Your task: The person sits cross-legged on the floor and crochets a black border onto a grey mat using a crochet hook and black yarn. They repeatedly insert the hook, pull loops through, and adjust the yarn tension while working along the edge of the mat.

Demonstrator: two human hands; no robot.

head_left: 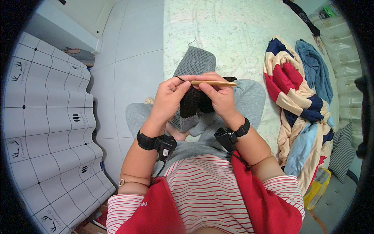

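At the frame's centre, the right hand (221, 95) grips a slender, tan, wooden-looking stick (214, 83); the left hand (170, 93), fingers pinched narrow, holds grey-and-black crocheted fabric (198, 60), a dark yarn strand (180, 78) crossing its index finger.

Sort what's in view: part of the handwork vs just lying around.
In the work:
- grey-and-black openwork piece, at the left hand
- tan tool, in the right hand
- dark strand over the left forefinger

Lying about:
- cream, red and navy bundled fabric
- blue cloth
- striped cushion
- yellow item, kind unclear
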